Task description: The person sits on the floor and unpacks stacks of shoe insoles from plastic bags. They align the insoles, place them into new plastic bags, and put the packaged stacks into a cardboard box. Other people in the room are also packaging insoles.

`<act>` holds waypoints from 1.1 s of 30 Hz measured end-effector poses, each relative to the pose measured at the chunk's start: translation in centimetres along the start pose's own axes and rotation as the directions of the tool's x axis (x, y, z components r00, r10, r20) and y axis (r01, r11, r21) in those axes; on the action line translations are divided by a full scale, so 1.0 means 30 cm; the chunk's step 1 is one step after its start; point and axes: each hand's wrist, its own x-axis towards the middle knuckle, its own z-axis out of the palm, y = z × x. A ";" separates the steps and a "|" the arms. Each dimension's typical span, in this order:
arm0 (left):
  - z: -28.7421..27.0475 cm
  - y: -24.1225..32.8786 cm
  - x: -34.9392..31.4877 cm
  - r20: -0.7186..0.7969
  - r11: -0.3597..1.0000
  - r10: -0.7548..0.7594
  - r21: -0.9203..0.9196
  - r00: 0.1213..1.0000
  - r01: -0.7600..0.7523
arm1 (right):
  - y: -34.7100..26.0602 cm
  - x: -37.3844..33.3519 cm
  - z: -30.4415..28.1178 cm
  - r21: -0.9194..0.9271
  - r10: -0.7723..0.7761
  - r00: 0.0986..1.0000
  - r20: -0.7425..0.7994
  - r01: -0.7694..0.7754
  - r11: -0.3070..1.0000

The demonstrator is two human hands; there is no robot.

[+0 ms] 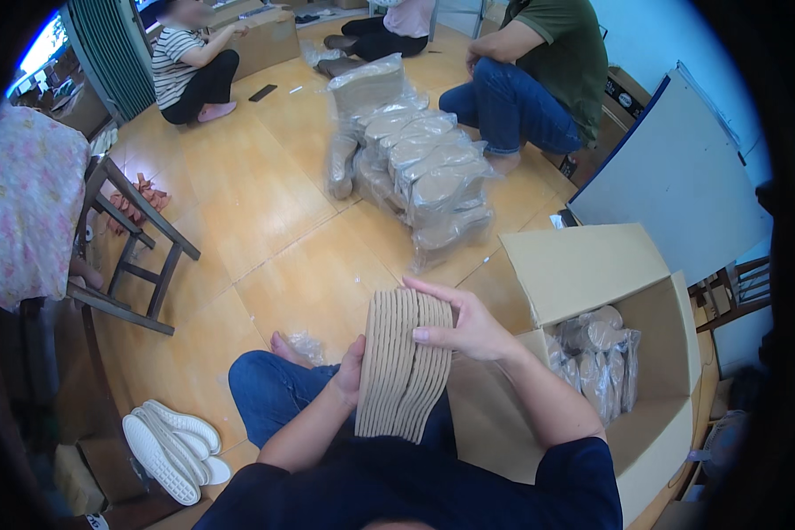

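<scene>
A thick stack of beige insoles stands edge-on in front of my chest, above my lap. My left hand presses against its left side. Across the upper right part of the stack lies my right hand, its thumb on the near edges and its fingers over the top. A gap runs down the middle of the stack, splitting it into two bundles. The fingers of my left hand are mostly hidden behind the insoles.
An open cardboard box at my right holds plastic-wrapped insoles. A pile of similar packs lies on the floor ahead. White shoe soles and a wooden stool are at left. Several people sit or squat around.
</scene>
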 end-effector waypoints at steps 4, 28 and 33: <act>0.019 -0.022 -0.011 -0.112 0.997 0.043 0.073 0.993 -0.035 | 0.005 -0.012 0.007 0.085 0.154 0.987 0.039 -0.157 0.984; 0.244 0.097 0.045 0.205 0.357 0.507 0.834 0.838 -0.420 | 0.019 -0.030 0.058 -0.505 -0.419 0.907 -0.047 0.340 0.793; 0.206 0.093 0.047 0.228 0.296 0.500 0.862 0.835 -0.412 | 0.008 -0.045 0.077 -0.584 -0.501 0.858 -0.117 0.349 0.733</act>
